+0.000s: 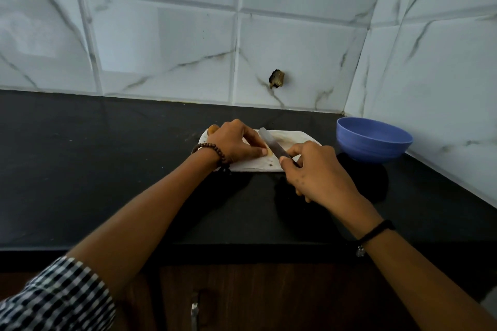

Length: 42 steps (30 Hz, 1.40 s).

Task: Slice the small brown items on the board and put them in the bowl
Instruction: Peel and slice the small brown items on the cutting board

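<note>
- Right, this is the slicing step: the knife (271,142) lies angled across the white board (293,137), its blade right against the brown item (269,153) pinned on the board's near half.
- The left hand (236,142) arches over that item, fingers (255,140) curled down and thumb alongside, pinching it to the board. Most of the item is hidden beneath the hand.
- The right hand (314,169) is wrapped round the knife handle, fingers closed tight. Its wrist sits low over the board's near right corner, with the blade pointing away and to the left.
- Both forearms reach in over the near edge of the black counter (107,169) and converge on the board.
- A second brown item (213,129) peeks out at the board's far left corner, behind the left hand, and looks uncut.
- The blue bowl (373,142) sits on the counter just right of the board. I cannot tell from here whether anything is inside.
- Next move, I'd judge: press the blade down through the item with the left fingertips tucked clear, then shift the grip back for another slice.
</note>
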### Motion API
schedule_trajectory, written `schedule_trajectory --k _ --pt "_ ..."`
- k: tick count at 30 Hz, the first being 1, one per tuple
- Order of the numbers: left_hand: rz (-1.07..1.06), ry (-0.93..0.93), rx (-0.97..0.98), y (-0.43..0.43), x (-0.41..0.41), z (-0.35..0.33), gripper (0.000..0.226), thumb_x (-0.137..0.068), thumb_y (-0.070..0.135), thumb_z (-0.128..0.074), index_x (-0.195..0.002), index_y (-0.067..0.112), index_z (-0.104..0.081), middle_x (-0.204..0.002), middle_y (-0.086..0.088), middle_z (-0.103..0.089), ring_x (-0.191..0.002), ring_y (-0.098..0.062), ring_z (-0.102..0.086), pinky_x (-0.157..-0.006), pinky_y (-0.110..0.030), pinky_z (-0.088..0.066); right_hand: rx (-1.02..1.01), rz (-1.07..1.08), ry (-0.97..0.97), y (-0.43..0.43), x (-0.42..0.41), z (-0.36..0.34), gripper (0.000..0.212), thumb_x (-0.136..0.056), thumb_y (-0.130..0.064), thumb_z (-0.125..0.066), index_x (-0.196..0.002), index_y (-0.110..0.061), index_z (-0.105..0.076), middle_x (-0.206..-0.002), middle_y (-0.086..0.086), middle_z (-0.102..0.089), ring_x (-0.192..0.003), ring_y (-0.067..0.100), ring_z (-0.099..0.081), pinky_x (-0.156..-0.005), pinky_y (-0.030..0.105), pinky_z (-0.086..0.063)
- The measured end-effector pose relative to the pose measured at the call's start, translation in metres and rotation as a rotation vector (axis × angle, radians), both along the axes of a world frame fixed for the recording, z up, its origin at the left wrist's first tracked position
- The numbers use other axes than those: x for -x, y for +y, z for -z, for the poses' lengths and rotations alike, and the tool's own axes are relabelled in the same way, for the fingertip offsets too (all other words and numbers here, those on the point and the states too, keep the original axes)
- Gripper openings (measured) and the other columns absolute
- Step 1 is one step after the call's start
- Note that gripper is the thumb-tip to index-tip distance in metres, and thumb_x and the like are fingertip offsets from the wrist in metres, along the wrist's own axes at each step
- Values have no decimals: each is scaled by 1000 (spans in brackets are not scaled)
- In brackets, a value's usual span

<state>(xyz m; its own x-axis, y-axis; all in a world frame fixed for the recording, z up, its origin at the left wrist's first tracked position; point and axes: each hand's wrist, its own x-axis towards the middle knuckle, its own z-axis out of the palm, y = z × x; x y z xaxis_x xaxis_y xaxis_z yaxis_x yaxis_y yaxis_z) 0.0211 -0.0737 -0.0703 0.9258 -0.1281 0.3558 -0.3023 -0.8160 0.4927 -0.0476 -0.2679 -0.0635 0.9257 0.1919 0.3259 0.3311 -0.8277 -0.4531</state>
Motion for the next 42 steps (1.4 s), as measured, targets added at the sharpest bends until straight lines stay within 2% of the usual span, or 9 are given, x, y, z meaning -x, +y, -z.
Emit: schedule_trajectory --k 4,8,24,27,30,33,37,40,42 --pt "-57 -64 -7 -5 1 2 15 -74 53 -73 -75 38 -72 -84 22 -68 -93 -2 -57 -105 -43 -32 45 35 3 3 -2 2 23 -97 -35 -55 -103 -16 -66 -88 9 -65 -80 20 -65 -72 42 -60" --pt "-85 -96 9 -9 1 4 17 -76 48 -73 -78 32 -74 -89 16 -71 -94 1 -53 -92 -29 -21 58 49 9 6 -1 0 23 -97 -35 -55 -106 -17 -67 -94 10 -64 -79 19 -65 -73 40 -60" --pt "-76 -66 17 -12 6 0 13 -79 41 -74 -85 29 -76 -88 15 -71 -84 0 -55 -84 -25 -25 164 79 36 19 1 -7 25 -98 -33 -52 -103 -12 -65 -97 17 -66 -73 26 -66 -69 41 -60" --pt "-78 -76 13 -11 6 1 13 -77 42 -74 -83 31 -77 -87 16 -72 -91 -2 -58 -86 -26 -25 216 71 48 25 0 -11 23 -97 -30 -52 -102 -10 -63 -102 17 -65 -73 28 -62 -65 34 -53" --pt "-85 -79 6 -9 7 1 12 -76 44 -74 -81 34 -77 -87 17 -71 -94 -2 -56 -92 -30 -26 284 59 66 28 5 -16 16 -98 -28 -54 -103 -13 -58 -106 13 -59 -92 31 -62 -67 32 -43" --pt "-84 -73 -6 -9 7 1 12 -77 45 -73 -82 34 -76 -91 18 -70 -98 -3 -55 -96 -33 -26 359 51 67 25 16 -19 17 -98 -25 -54 -108 -12 -59 -103 10 -53 -89 25 -55 -69 32 -38" --pt "-89 -79 -47 -9 7 2 13 -78 50 -70 -78 37 -71 -91 20 -70 -99 -4 -57 -101 -39 -26 379 50 77 14 25 -21 17 -97 -27 -54 -98 -11 -61 -113 18 -60 -82 25 -61 -64 34 -48" --pt "-81 -68 -68 -11 10 1 16 -83 49 -67 -88 34 -71 -96 17 -69 -98 -4 -57 -91 -30 -25 369 42 108 4 36 -27 17 -97 -29 -55 -99 -13 -61 -103 12 -61 -78 23 -64 -75 41 -58" --pt "-79 -59 -82 -12 11 0 20 -84 49 -65 -93 32 -72 -99 16 -69 -99 -5 -56 -89 -30 -23 373 37 155 -4 43 -34 20 -98 -29 -55 -101 -12 -65 -94 9 -62 -72 20 -64 -71 38 -60"
